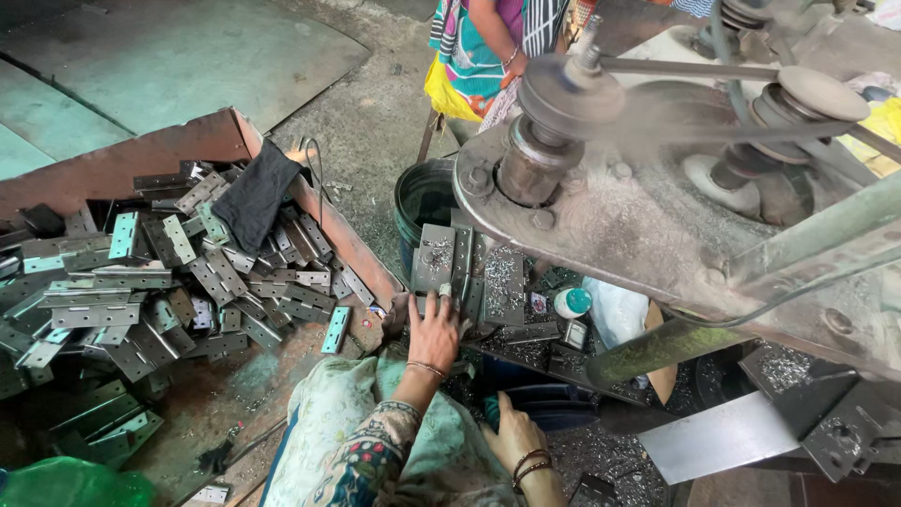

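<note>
While the left hand [434,330] is pressed, fingers together, on a hinge [435,258] at the machine [638,225] edge, the right hand [514,434] is rested spread on a dark bin [554,404]

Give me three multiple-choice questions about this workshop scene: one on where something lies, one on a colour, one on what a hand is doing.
1. Where does the dark cloth lie?
A. on the pile of hinges
B. in the bucket
C. on the pulley

2. What colour is the small bottle's cap?
A. red
B. teal
C. black

3. What is the left hand doing?
A. resting in the lap
B. holding the cloth
C. reaching to the metal plates under the machine

Answers: 1 A, it drapes over the hinges in the tray. 2 B, the cap shows teal. 3 C, its fingers touch the plates; the right hand rests lower.
</note>
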